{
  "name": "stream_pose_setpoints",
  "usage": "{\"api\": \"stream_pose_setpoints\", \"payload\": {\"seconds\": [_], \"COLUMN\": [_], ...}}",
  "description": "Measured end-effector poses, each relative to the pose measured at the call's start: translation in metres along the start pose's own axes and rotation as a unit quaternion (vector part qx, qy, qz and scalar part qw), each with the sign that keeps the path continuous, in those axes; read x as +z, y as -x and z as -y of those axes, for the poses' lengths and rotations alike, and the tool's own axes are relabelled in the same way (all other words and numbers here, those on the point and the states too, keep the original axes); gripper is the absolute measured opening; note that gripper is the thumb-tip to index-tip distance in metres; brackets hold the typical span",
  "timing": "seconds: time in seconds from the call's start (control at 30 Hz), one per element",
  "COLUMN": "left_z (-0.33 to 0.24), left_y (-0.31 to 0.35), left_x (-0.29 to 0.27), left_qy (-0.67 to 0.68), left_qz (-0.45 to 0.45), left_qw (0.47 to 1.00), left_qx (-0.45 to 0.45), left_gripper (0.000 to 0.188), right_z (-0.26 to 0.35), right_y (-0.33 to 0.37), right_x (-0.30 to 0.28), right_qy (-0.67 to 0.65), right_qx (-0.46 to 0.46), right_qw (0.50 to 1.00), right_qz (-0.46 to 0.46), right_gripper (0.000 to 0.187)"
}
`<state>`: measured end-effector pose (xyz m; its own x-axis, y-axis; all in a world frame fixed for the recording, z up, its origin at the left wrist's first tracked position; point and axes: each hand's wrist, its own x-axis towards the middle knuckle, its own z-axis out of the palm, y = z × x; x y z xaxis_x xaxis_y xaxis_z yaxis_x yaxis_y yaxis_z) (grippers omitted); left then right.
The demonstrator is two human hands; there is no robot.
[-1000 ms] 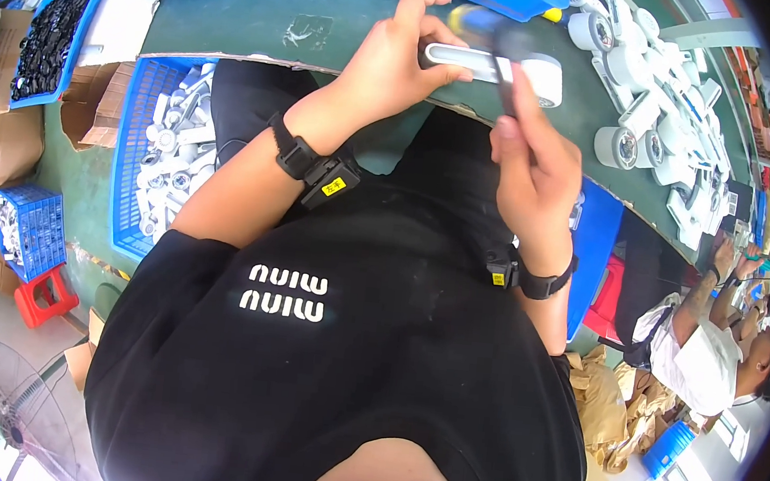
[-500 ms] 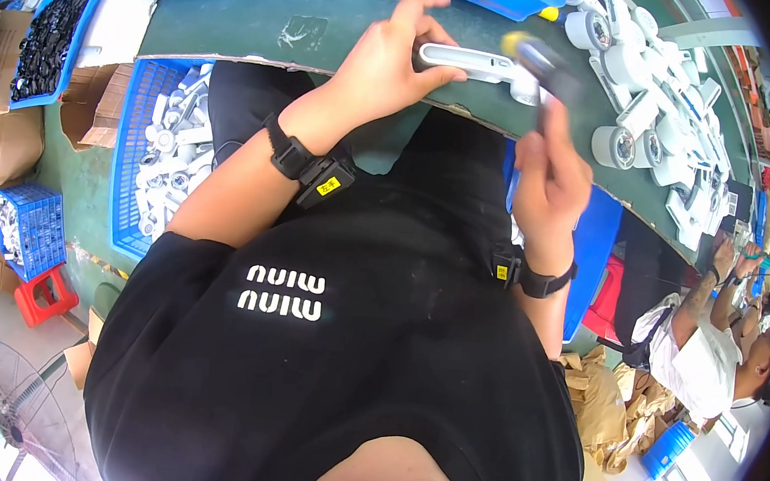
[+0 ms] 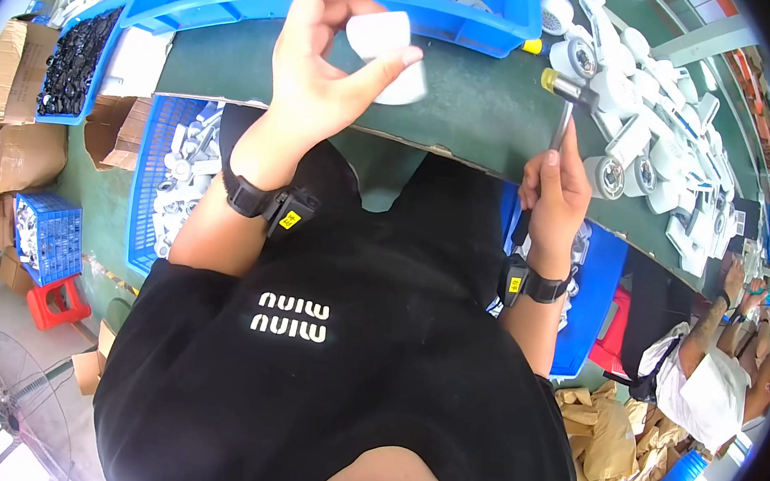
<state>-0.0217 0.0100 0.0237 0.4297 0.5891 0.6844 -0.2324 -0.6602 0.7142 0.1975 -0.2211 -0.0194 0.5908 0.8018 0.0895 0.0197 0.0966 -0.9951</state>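
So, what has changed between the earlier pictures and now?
The left hand moved left with the white part, which has turned and no longer stretches out to the right. The hammer in the right hand now stands well apart from it. The view shifted slightly. Both hands kept their holds; the white pile at right looks unchanged.

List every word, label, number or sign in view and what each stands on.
Black shirt: white lettering in two rows, legible; wording withheld.
Left-wrist device: yellow label, dark characters too small to read surely.
Right-wrist device: small yellow label, marks too small to read.
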Motion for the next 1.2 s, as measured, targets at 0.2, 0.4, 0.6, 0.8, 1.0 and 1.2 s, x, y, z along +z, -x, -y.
{"api": "stream_pose_setpoints", "payload": {"seconds": [0.2, 0.4, 0.6, 0.8, 1.0, 1.2], "left_z": [-0.013, -0.001, 0.028, 0.111, 0.112, 0.002], "left_y": [-0.016, -0.007, -0.117, -0.168, -0.155, -0.107], "left_x": [0.031, 0.077, 0.042, 0.019, 0.000, -0.040], "left_qy": [-0.271, -0.266, -0.359, -0.548, -0.498, -0.225], "left_qz": [0.219, 0.287, 0.150, 0.345, 0.323, 0.139], "left_qw": [0.937, 0.919, 0.921, 0.753, 0.799, 0.962], "left_qx": [0.005, 0.050, -0.016, -0.117, -0.101, -0.067], "left_gripper": [0.037, 0.030, 0.017, 0.021, 0.024, 0.011], "right_z": [0.004, -0.007, -0.007, 0.002, 0.001, 0.080], "right_y": [-0.004, -0.002, -0.001, -0.002, -0.006, -0.015], "right_x": [-0.010, -0.012, -0.011, -0.011, -0.002, 0.009], "right_qy": [-0.013, -0.014, -0.034, -0.031, 0.040, 0.067], "right_qx": [0.038, 0.020, 0.011, 0.064, 0.058, 0.093], "right_qw": [0.999, 0.999, 0.999, 0.997, 0.998, 0.991], "right_qz": [0.027, 0.037, 0.023, 0.023, -0.001, -0.063], "right_gripper": [0.055, 0.054, 0.056, 0.057, 0.021, 0.016]}}
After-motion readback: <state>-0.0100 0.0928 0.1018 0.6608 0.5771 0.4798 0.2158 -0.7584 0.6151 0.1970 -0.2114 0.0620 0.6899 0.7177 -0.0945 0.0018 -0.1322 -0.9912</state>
